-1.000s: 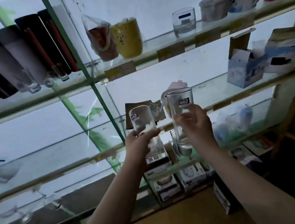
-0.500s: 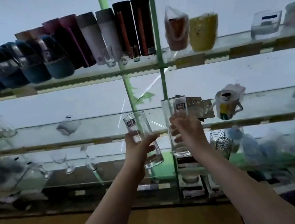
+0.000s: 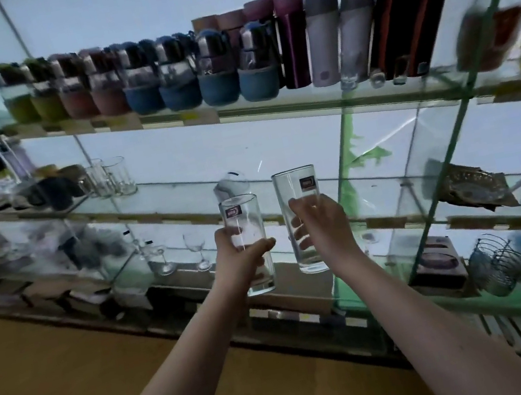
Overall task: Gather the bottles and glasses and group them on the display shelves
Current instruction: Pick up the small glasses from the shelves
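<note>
While each hand carries a glass in front of the display shelves [image 3: 271, 110], the step in hand looks to be the carry to a grouping spot, with the setting-down not yet done. The glass shelves fill the far side from left to right in several tiers. On the top tier stands a long row of bottles [image 3: 178, 76], packed side by side, with taller flasks [image 3: 325, 39] to their right; what they hold I cannot tell. On the middle tier, far left, stand a few clear tumblers [image 3: 112, 176], apparently empty, with bare shelf to their right. The tier below carries stemmed glasses [image 3: 196, 247] and, well to the right, a wire basket [image 3: 497, 263] whose contents are too blurred to read. The right glass [image 3: 295, 187] sits in the right hand [image 3: 327, 227], its grip closed round the lower half. The left glass [image 3: 240, 211] sits in the left hand [image 3: 237, 253], its grip wrapped round the middle. Both glasses are upright, empty, stickered near the rim, close together but apart, and about level with the middle tier. The next move, I judge, calls for carrying them left to the tumblers and lowering each base flat onto the shelf, clear of its neighbours, before the fingers let go.
</note>
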`<state>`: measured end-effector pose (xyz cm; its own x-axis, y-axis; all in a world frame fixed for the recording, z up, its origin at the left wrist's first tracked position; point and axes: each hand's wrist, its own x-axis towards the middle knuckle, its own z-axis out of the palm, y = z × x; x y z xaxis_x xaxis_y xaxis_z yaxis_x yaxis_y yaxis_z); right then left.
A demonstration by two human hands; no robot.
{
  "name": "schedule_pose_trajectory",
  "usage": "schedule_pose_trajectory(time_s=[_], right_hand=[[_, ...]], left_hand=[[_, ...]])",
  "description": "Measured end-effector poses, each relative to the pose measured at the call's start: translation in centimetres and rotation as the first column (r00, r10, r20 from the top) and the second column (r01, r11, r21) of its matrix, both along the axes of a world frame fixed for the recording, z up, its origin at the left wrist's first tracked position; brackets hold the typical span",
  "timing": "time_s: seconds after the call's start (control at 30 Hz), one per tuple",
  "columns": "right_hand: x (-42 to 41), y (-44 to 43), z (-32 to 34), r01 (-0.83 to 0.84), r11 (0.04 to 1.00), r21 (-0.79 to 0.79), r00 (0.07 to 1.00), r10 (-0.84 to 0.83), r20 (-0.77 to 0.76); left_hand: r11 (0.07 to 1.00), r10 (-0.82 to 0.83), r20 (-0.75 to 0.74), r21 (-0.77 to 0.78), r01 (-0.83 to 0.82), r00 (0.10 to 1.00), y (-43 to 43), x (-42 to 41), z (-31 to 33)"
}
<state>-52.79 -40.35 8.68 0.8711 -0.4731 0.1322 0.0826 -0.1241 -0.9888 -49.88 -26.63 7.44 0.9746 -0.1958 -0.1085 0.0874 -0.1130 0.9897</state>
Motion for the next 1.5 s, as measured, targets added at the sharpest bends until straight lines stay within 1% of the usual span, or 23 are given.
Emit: schedule_pose_trajectory(time_s=[0.1,0.27,0.4,0.63,0.87,0.93,1.0,1.07,1.2,1.4,1.5], right_hand=[[1.8,4.8,0.1,-0.02,0.999,-0.025,1.0,0.019,-0.004],[3.9,10.2,0.4,-0.039,0.997,-0.07,0.999,0.039,-0.003],[5.9,13.2,0.9,-0.048,0.995,-0.089,0.999,0.048,-0.004],[11.1,17.7,0.9,-0.133,0.988,-0.077,0.991,0.131,-0.032],[20.2,20.7,-2.4,-0.183,0.982,-0.039,0.982,0.181,-0.051],[24.7,22.0,-3.7,-0.195,0.981,-0.012,0.979,0.194,-0.057],[26.5,22.6,-3.9,-0.194,0.981,-0.003,0.98,0.194,-0.049],[30.1,23.7,-4.6,-0.202,0.979,0.032,0.977,0.203,-0.058],[35.5,24.9,-5.6,-0.217,0.974,0.066,0.971,0.222,-0.086],[39.8,24.3,-6.9,-0.19,0.981,0.042,0.972,0.194,-0.131],[41.5,23.7,-7.5,-0.147,0.987,0.066,0.976,0.155,-0.152]], left_hand=[[0.999,0.022,-0.017,-0.033,-0.023,1.0,4.6,1.7,-0.1],[0.996,0.056,0.011,-0.076,-0.055,0.998,10.1,3.9,0.2],[0.993,0.065,-0.004,-0.095,-0.066,0.998,13.0,5.4,0.2],[0.985,0.131,-0.049,-0.106,-0.136,0.99,17.0,9.9,-0.3],[0.98,0.192,-0.033,-0.041,-0.193,0.981,20.9,17.5,-2.2],[0.972,0.235,-0.015,0.02,-0.235,0.972,21.9,21.3,-2.9],[0.973,0.226,-0.015,0.045,-0.225,0.974,22.6,22.7,-2.7],[0.967,0.23,0.006,0.112,-0.229,0.973,23.3,25.9,-3.0],[0.961,0.225,-0.025,0.171,-0.218,0.974,24.3,31.5,-4.1],[0.979,0.168,-0.126,0.14,-0.15,0.978,23.8,36.7,-5.2],[0.986,0.135,-0.162,0.12,-0.117,0.978,23.5,39.0,-5.7]])
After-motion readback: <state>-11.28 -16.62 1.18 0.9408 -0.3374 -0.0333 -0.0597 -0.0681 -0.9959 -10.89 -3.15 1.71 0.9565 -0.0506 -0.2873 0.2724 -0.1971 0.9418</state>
